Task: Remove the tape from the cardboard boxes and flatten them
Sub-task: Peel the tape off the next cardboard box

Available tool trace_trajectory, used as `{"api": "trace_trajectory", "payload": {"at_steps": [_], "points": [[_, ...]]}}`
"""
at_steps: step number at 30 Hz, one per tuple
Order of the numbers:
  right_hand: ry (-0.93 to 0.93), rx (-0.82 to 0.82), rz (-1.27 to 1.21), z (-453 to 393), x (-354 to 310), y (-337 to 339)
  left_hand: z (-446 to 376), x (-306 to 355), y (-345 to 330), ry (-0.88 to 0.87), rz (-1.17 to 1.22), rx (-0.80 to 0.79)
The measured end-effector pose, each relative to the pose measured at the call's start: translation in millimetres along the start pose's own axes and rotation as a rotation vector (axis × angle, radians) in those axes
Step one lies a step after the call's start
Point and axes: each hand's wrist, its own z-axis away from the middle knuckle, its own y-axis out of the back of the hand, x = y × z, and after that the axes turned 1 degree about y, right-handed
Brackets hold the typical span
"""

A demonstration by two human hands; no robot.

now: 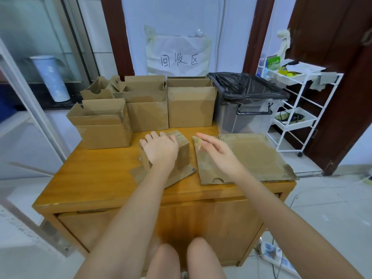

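Closest to me, my left hand (159, 148) rests on a small box (182, 150) near the middle of the surface (96, 178). Its grip is curled over the box's top and near side, holding it steady; the box stands upright, with loose flaps spread flat beneath it toward me. My right hand (217, 152) hovers just beside it, fingers mostly straight. A clear strip of tape (198, 143) sits at the fingertips, seemingly stuck to or pinched between them, though I cannot tell exactly how it is held. I judge the tape is off this box and needs to go in the bin.

Under and beyond the right hand lies a flattened box (251, 158), spread on the right part of the surface, one corner reaching the edge. That one looks finished.

Farther back, several boxes stand in rows, tops open: one at the left (104, 127), one in the middle (148, 115), one right of it (190, 107), and more behind (96, 90). None of these is flattened. At the back right sits the bin (247, 101), lined with a black bag.

So, by my reading: one box done, one in hand, at least four left.
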Motion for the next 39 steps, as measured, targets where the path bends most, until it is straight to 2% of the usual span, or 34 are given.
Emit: {"api": "trace_trajectory", "payload": {"at_steps": [2, 7, 13, 17, 22, 25, 30, 34, 39], "points": [[0.021, -0.012, 0.008, -1.3, -1.3, 3.6, -2.2, 4.8, -2.2, 0.024, -0.007, 0.002], [0.045, 0.1, 0.037, -9.6, -2.5, 11.7, -8.6, 18.7, -5.4, 0.056, -0.057, 0.02], [0.004, 0.135, 0.101, -23.4, 4.1, 19.4, -20.1, 24.4, -18.9, -0.173, 0.14, 0.177], [0.013, 0.219, 0.137, -34.2, 8.4, 29.8, -24.0, 27.2, -23.2, -0.194, 0.196, 0.26], [0.083, 0.253, 0.343, -50.1, 4.3, 47.6, -32.9, 37.2, -22.6, -0.137, 0.115, 0.109], [0.06, 0.298, 0.471, -61.7, -1.8, 61.0, -39.2, 47.6, -25.0, -0.085, 0.041, 0.035], [0.064, 0.362, 0.355, -94.8, -20.6, 97.7, -52.0, 61.1, -26.4, -0.05, -0.079, -0.065], [0.066, 0.386, 0.423, -126.4, -26.6, 130.2, -61.3, 72.9, -20.4, -0.03, -0.167, -0.109], [0.042, 0.427, 0.379, -147.9, -23.5, 157.4, -71.5, 86.7, -13.7, -0.036, -0.277, -0.148]]}}
